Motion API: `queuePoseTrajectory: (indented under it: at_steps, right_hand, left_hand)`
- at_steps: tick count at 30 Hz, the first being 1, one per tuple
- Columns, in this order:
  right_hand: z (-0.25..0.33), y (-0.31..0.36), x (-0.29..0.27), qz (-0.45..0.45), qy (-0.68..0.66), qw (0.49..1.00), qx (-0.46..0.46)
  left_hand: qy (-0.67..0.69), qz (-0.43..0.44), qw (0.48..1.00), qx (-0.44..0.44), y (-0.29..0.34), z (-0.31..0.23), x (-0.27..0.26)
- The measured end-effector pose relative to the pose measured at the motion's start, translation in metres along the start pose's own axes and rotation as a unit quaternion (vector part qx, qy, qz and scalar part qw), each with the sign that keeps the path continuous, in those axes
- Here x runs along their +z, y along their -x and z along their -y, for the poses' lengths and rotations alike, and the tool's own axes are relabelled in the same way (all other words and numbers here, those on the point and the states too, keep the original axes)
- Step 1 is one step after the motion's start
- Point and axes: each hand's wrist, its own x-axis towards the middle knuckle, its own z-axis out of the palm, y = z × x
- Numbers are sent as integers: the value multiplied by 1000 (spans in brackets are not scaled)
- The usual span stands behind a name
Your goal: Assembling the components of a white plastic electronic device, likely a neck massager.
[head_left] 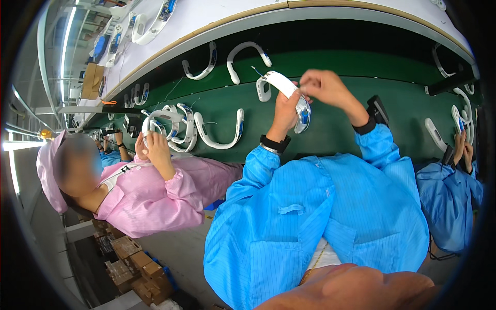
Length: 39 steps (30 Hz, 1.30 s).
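Observation:
Over the green bench, my left hand (285, 109) grips a white U-shaped band (281, 81) by one of its arms. The band's near end (303, 116) shows a shiny blue and silver part, and a short thin wire sticks out near its curve. My right hand (326, 89) is raised just to the right of the band, with its fingers bent together near the left thumb. Anything between those fingertips is too small to make out. Dark straps circle both wrists, and a black box-like piece (377, 109) sits on the right one.
Several white bands (221, 143) lie on the green bench (248, 99) to the left and behind. A person in pink (170, 194) handles another at left; a person in blue (445, 199) works at right. A white shelf (206, 18) overhangs the back. Cardboard boxes (135, 263) stand on the floor.

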Motion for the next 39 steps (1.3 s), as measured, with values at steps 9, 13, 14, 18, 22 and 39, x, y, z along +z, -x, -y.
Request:
queuePoseTrajectory:
  at_steps: [9,13,14,18,22,39]
  right_hand:
    - [-5,-101,25,-24,383,922,-42]
    - [-19,-113,23,-28,396,914,-79]
    - [-18,-115,22,-4,343,938,-55]
    - [-23,-131,7,-92,129,987,-32]
    - [-34,-141,-40,-148,74,986,-1]
    - [-73,32,17,-219,193,949,-121]
  left_hand:
    - [-12,44,996,-81,-3,10,13]
    - [-51,37,995,-81,-8,18,12]
    - [-62,32,994,-78,-8,19,12]
    - [-94,28,989,-108,-9,17,23]
    - [-66,43,985,-154,-16,11,33]
    - [113,-114,985,-65,-70,15,19]
